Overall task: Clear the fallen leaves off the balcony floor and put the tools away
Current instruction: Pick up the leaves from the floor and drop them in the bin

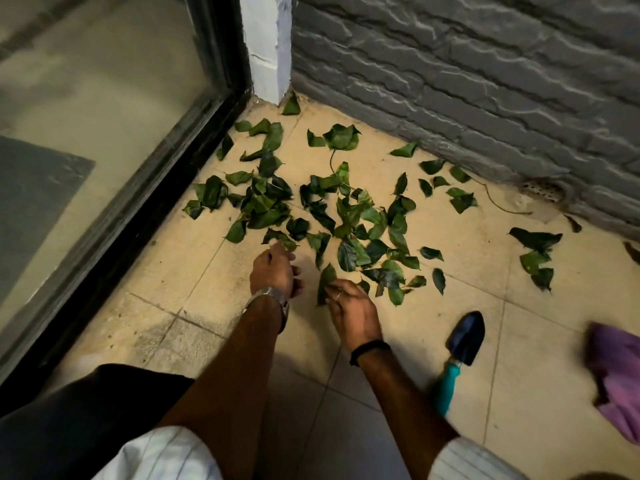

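Note:
Several green leaves [325, 216] lie scattered over the beige tiled balcony floor [194, 299], thickest in the corner ahead of me. My left hand [275, 273], with a watch on the wrist, hovers low at the near edge of the pile, fingers curled down and touching a leaf. My right hand [353, 311] pinches a single green leaf [326, 280] between its fingers. A small garden trowel [459, 355] with a dark blade and teal handle lies on the floor just right of my right forearm.
A grey stone-textured wall [485, 81] runs along the back right, with a floor drain [542, 190] at its base. A black-framed glass door [114, 223] closes the left side. A purple cloth [616, 375] lies at the right edge. My dark-clothed knee [79, 420] is at bottom left.

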A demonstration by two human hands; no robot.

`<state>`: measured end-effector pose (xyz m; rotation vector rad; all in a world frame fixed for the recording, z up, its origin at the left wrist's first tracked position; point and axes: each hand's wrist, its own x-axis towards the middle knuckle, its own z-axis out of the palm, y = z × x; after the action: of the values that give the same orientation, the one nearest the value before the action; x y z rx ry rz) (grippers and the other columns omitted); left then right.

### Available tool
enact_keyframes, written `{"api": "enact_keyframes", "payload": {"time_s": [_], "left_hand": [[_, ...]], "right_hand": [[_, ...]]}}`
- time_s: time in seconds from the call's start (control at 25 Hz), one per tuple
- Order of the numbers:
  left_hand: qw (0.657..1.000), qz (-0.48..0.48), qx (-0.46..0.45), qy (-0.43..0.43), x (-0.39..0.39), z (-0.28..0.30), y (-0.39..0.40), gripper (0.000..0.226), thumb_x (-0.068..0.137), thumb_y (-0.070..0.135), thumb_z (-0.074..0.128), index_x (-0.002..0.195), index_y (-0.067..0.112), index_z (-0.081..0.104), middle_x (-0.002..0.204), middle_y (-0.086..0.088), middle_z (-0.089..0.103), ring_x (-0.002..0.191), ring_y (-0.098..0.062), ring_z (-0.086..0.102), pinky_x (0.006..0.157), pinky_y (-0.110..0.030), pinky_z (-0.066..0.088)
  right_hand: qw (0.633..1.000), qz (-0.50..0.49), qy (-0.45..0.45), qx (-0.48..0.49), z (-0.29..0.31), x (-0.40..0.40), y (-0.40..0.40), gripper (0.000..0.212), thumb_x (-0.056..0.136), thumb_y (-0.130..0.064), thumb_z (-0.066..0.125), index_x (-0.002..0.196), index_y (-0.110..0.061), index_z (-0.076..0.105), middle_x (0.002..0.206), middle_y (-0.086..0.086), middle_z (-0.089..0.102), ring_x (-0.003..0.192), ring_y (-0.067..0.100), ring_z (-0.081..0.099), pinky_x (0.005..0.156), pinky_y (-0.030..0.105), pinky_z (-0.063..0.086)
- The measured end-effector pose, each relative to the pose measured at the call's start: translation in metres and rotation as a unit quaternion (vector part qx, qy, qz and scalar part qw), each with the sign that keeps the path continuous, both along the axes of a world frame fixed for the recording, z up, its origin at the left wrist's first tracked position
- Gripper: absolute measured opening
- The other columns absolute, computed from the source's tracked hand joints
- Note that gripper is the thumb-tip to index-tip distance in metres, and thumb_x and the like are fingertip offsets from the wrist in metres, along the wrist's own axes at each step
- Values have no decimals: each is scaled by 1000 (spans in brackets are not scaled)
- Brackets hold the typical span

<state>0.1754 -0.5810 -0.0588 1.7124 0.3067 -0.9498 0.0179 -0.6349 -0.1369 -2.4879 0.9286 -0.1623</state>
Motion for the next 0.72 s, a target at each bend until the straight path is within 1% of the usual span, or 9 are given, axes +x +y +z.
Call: {"api": "enact_keyframes", "payload": {"time_s": [0.12, 0.2, 0.24, 0.32, 0.4, 0.52, 0.6, 0.68, 0.72], "left_hand": [[1000, -9, -3, 14, 1, 4, -5, 48, 107, 43, 36, 88, 9, 63, 67, -8, 61, 46, -21, 53, 44, -24, 47], [999, -22, -13, 30, -1, 9, -12, 33, 107, 32, 42, 95, 8, 61, 70, -9, 64, 48, -23, 55, 43, -24, 49], [999, -30, -15, 34, -3, 10, -13, 25, 106, 26, 44, 100, 8, 60, 71, -10, 65, 50, -23, 57, 44, -25, 50], [998, -57, -19, 36, -9, 12, -12, 18, 106, 19, 44, 108, 9, 59, 75, -10, 66, 57, -23, 59, 51, -26, 50], [994, -91, -34, 47, -10, 19, -11, 20, 106, 21, 44, 111, 11, 60, 81, -8, 68, 67, -21, 60, 59, -26, 49], [991, -113, -43, 53, -10, 26, -6, 35, 106, 33, 43, 108, 9, 68, 97, -10, 72, 86, -26, 70, 80, -38, 60], [997, -78, -8, -12, -2, 17, -5, 35, 104, 34, 47, 101, 8, 70, 100, -12, 72, 90, -30, 71, 77, -40, 61], [995, -67, 28, -68, 5, 10, -3, 34, 100, 35, 54, 82, 11, 70, 93, -12, 72, 84, -29, 70, 72, -37, 60], [996, -53, 26, -71, 9, 8, -1, 36, 97, 37, 58, 74, 12, 69, 91, -15, 73, 83, -31, 71, 72, -42, 62]], "right_hand": [[999, 27, -10, -37, 4, 0, -8, 26, 79, 4, 74, 100, -11, 78, 104, 7, 72, 93, 26, 69, 84, 33, 59], [1000, 10, 8, -26, 10, 8, -16, 23, 87, -2, 68, 104, -14, 76, 103, 5, 72, 95, 22, 68, 86, 31, 57], [999, -36, -13, 27, 14, 12, -17, 23, 89, -4, 65, 103, -18, 76, 102, 1, 72, 94, 17, 68, 87, 29, 56], [961, -179, -132, 167, 41, 20, -16, 27, 89, -2, 66, 97, -27, 74, 96, -6, 74, 90, 7, 69, 88, 28, 57], [907, -252, -253, 223, 59, 29, -13, 24, 88, -3, 69, 95, -26, 73, 94, -7, 74, 88, 5, 70, 86, 28, 58], [919, -179, -266, 230, 88, 49, 1, 20, 89, -1, 65, 102, -15, 72, 98, -6, 73, 91, -1, 67, 83, 18, 55], [919, -122, -259, 272, 96, 57, 10, 27, 91, 2, 57, 111, -14, 69, 109, -6, 71, 103, 1, 66, 89, 21, 54], [919, -72, -250, 295, 99, 57, 11, 33, 93, 1, 54, 118, -17, 66, 118, -7, 68, 114, 5, 63, 94, 25, 53], [926, -53, -244, 284, 98, 54, 9, 34, 93, -1, 54, 120, -18, 66, 119, -6, 68, 115, 5, 63, 94, 24, 53]]}}
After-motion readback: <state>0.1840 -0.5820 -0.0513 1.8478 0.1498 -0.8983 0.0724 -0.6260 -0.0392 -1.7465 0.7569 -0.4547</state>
